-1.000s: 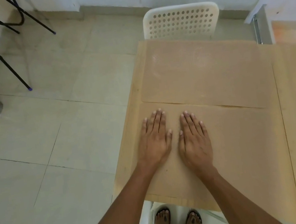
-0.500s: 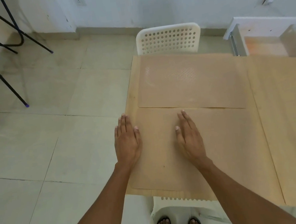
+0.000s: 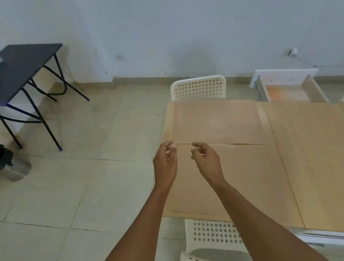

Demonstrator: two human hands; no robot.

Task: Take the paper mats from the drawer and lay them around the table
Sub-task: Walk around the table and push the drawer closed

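Head cam: two paper mats (image 3: 216, 122) (image 3: 233, 172) lying flat at tabletop's (image 3: 331, 153) left end, edges meeting. L hand (image 3: 165, 164) & R hand (image 3: 207, 162) hovering, prob. just above near mat, fingers loosely curled, holding nothing. Drawer (image 3: 286, 89) sitting open at far edge.

Tan paper mats (image 3: 213, 122), perforated white chair (image 3: 198, 88).
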